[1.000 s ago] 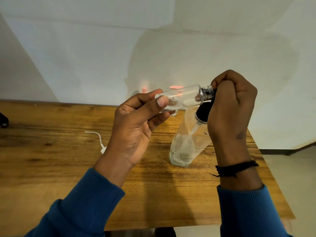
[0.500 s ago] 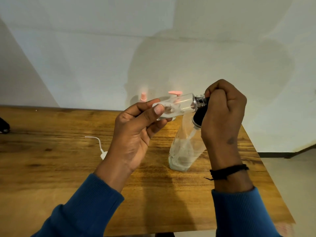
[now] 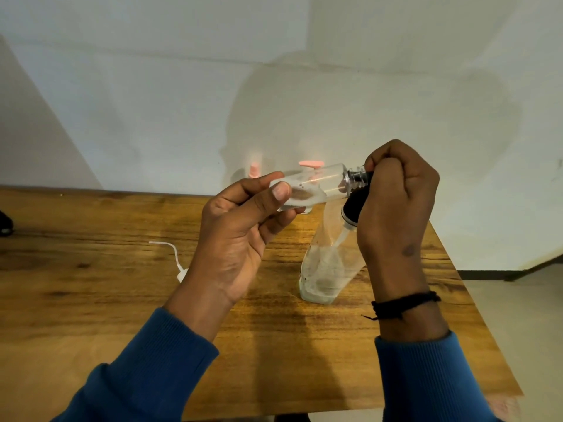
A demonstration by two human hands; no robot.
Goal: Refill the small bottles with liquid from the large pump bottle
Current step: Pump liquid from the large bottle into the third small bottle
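Two hands, left hand (image 3: 240,239) pinching small bottle (image 3: 316,185) sideways, right hand (image 3: 396,202) fisted over its neck

small clear plastic bottles: 1, held on its side (image 3: 316,185)
large clear tapered pump bottles with black collar: 1, on the table (image 3: 327,266)
pink pump tops behind the hands: 2, bottles under them hidden (image 3: 254,169) (image 3: 310,163)
bare hands: 2, left (image 3: 240,239), right (image 3: 393,205)
black wrist cords: 1 (image 3: 402,303)
white cables: 1 (image 3: 170,254)
wooden tables: 1 (image 3: 76,300)
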